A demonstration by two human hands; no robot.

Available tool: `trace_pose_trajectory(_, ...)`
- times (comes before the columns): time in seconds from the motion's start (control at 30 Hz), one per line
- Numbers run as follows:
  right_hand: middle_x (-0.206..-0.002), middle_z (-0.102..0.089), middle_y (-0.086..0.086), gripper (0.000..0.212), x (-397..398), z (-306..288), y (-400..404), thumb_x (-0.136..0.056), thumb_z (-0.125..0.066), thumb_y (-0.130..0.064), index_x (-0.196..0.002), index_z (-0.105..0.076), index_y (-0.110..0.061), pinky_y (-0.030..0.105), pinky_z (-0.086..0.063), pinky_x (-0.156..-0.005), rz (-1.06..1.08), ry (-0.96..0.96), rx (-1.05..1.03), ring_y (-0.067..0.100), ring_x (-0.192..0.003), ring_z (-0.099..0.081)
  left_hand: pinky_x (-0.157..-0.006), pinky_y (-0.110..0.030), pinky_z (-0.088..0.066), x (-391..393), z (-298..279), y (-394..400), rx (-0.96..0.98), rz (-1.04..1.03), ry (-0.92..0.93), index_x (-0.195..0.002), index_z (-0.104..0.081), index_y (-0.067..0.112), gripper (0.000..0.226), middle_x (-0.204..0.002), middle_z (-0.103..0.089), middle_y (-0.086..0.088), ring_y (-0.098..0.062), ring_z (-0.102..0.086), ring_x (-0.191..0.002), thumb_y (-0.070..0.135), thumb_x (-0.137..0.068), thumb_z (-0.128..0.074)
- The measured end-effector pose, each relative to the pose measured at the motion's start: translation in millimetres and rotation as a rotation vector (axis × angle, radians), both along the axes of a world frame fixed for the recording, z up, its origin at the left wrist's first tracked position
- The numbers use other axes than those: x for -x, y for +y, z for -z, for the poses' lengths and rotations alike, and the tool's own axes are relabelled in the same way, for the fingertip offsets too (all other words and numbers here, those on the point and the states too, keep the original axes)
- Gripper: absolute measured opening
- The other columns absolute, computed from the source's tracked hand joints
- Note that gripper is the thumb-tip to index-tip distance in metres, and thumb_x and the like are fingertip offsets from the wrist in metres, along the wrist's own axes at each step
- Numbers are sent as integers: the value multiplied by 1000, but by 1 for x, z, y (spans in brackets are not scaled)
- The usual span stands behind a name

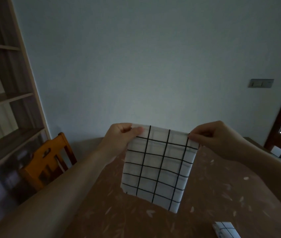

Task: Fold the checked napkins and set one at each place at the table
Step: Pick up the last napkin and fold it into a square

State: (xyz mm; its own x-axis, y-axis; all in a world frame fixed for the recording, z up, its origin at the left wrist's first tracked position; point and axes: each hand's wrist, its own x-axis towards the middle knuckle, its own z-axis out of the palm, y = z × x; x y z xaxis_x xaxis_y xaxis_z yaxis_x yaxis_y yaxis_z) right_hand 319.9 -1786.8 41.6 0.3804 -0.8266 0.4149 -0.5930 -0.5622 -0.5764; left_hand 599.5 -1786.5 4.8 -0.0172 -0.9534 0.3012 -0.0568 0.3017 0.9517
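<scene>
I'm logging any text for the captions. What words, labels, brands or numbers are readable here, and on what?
None can be read.
White black-checked cloth napkin, held up by the left hand and right hand: grid lines only.
Folded checked napkin on the brown leaf-patterned tablecloth: no text.
Grey wall switch plate: no legible marking.

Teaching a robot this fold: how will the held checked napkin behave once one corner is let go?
Likely floppy: the checked napkin hangs limp from where the left hand and right hand pinch its top corners. Probably light, since fingertip pinches carry it. It would likely swing down.
</scene>
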Motion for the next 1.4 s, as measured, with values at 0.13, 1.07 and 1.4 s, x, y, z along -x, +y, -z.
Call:
trace_pose_trajectory(0.13,-63,-73,-5,13,8,-4,1,-80,-75,-18,-70,-76,-26,9,-48,-59,-20,-142,-26,1,-56,-65,-79,-40,-54,-4,-4,-2,67,7,-42,-79,-77,13,22,-82,-74,-10,-20,-69,-79,34,-72,-73)
trace_pose_trajectory(1.07,-77,-73,-11,9,7,20,-14,-85,-70,-38,-79,-72,-31,26,-54,-71,-137,310,-160,3,-72,-67,-78,-14,-48,46,-63,-20,250,199,-618,-85,-76,26,5,-80,-75,12,1,-67,-78,22,-84,-72)
trace_pose_trajectory(1.4,-41,-53,-7,37,26,4,-22,-85,-62,-6,-50,-61,-15,11,-40,-43,-166,-399,-419,1,-38,-50,-119,-58,-6,16,-1,-16,-395,609,99,-137,-53,6,115,-136,-55,-24,-56,0,-140,86,-53,-59)
